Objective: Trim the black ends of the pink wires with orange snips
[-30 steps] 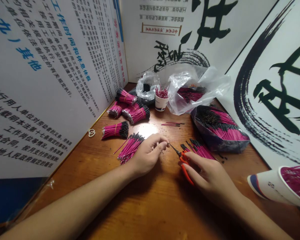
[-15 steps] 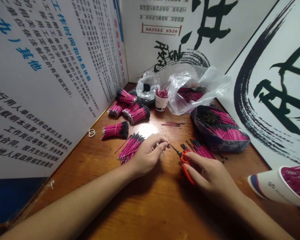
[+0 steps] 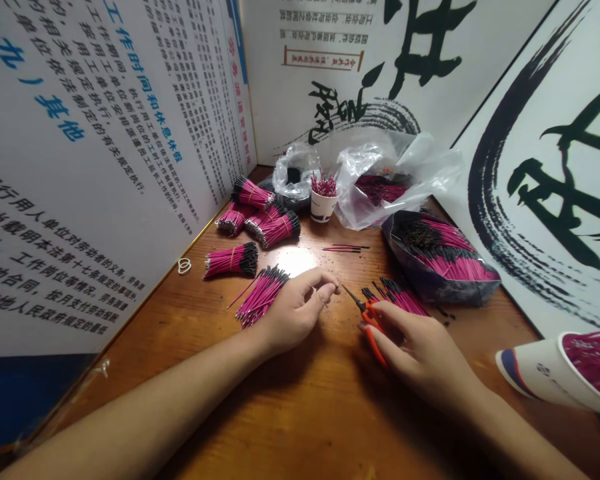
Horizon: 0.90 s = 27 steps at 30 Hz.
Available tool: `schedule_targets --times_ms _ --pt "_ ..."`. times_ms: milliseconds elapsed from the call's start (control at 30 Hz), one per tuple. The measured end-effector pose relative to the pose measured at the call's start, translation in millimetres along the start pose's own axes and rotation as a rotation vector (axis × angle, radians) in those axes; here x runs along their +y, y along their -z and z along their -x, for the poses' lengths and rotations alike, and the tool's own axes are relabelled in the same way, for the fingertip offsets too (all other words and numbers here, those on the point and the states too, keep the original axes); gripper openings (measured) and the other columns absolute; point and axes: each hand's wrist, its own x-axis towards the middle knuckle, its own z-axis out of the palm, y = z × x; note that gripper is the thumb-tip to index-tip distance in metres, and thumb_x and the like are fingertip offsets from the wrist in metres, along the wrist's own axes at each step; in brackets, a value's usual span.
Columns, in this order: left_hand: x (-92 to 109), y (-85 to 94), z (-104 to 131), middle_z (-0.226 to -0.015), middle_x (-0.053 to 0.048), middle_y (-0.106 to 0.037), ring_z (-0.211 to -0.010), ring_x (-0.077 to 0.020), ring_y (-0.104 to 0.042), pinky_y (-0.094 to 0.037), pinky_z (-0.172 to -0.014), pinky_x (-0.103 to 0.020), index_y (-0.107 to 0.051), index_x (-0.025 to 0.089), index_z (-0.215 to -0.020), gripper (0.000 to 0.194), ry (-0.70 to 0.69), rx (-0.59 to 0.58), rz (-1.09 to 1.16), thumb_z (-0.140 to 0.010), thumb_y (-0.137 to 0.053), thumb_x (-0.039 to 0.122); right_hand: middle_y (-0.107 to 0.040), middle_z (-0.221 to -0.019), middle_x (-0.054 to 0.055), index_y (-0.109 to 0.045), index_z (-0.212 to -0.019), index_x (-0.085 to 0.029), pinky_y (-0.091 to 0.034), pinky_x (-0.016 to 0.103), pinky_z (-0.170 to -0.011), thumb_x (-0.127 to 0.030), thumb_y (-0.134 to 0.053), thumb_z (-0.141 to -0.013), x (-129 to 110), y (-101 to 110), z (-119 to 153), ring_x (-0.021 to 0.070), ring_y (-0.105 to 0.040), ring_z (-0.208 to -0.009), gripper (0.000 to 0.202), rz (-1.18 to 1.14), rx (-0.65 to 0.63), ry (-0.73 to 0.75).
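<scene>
My left hand [image 3: 300, 310] is closed in a pinch at the middle of the table; whatever sits between thumb and fingertips is too small to make out. In my right hand [image 3: 413, 337] is a pair of orange-handled scissors [image 3: 373, 323], their slim dark tip pointing toward the left fingertips, a little apart from them. Loose pink wires with black ends [image 3: 263, 297] lie just left of my left hand. Another loose pile of pink wires [image 3: 400, 297] lies beyond my right hand, partly hidden by it.
Banded wire bundles [image 3: 273, 227] are heaped at the back left, with a single bundle [image 3: 230, 260] nearer. A paper cup of wires [image 3: 323, 207] stands at the back. An open bag of wires [image 3: 445, 260] sits right. A larger cup [image 3: 545, 373] lies tilted at the right edge.
The scissors' tip has drawn back slightly from my left fingertips, leaving a small gap. My left hand stays almost in place.
</scene>
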Motion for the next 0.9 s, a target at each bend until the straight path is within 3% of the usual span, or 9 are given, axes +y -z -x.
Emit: schedule_targets --times_ms 133,233,467,667,900 --pt "5 8.2 -1 -0.071 0.001 -0.052 -0.064 -0.0110 -0.047 -0.037 -0.060 -0.023 -0.056 0.016 -0.084 0.015 -0.099 0.025 -0.240 -0.093 -0.046 0.023 -0.066 -0.069 -0.001 -0.060 -0.086 -0.023 -0.040 0.025 -0.055 -0.039 -0.053 -0.085 15 6 -7 0.0159 -0.059 -0.058 0.017 0.141 0.128 -0.104" --pt "14 24.8 -7 -0.074 0.000 -0.054 -0.067 -0.0123 -0.049 -0.038 -0.063 -0.025 -0.054 0.017 -0.079 0.013 -0.118 0.072 -0.495 -0.090 -0.048 0.020 -0.068 -0.074 0.001 -0.059 -0.085 -0.023 -0.037 0.027 -0.054 -0.039 -0.054 -0.083 27 11 -11 0.0186 -0.062 -0.062 0.017 0.321 0.128 -0.174" --pt "13 61.0 -14 -0.076 -0.006 -0.066 -0.068 -0.0195 -0.058 -0.034 -0.057 -0.028 -0.055 0.018 -0.077 0.015 0.240 -0.017 -1.062 -0.088 -0.048 0.024 -0.069 -0.077 0.000 -0.054 -0.081 -0.024 -0.031 0.026 -0.052 -0.034 -0.053 -0.084 36 13 -12 0.0190 -0.065 -0.066 0.011 0.433 0.011 -0.207" --pt "7 61.0 -10 -0.087 -0.009 -0.070 -0.076 -0.0226 -0.064 -0.038 -0.059 -0.029 -0.057 0.018 -0.084 0.019 0.267 -0.086 -1.206 -0.091 -0.045 0.030 -0.069 -0.081 0.001 -0.054 -0.085 -0.024 -0.034 0.026 -0.055 -0.033 -0.052 -0.084 36 13 -11 0.0193 -0.066 -0.071 0.010 0.407 -0.018 -0.211" --pt "9 59.7 -8 -0.086 -0.010 -0.069 -0.071 -0.0239 -0.064 -0.033 -0.053 -0.030 -0.054 0.017 -0.089 0.017 0.286 -0.106 -1.282 -0.091 -0.042 0.030 -0.070 -0.086 0.001 -0.055 -0.085 -0.023 -0.032 0.027 -0.054 -0.035 -0.053 -0.085 39 13 -11 0.0206 -0.066 -0.076 0.011 0.507 0.065 -0.207"
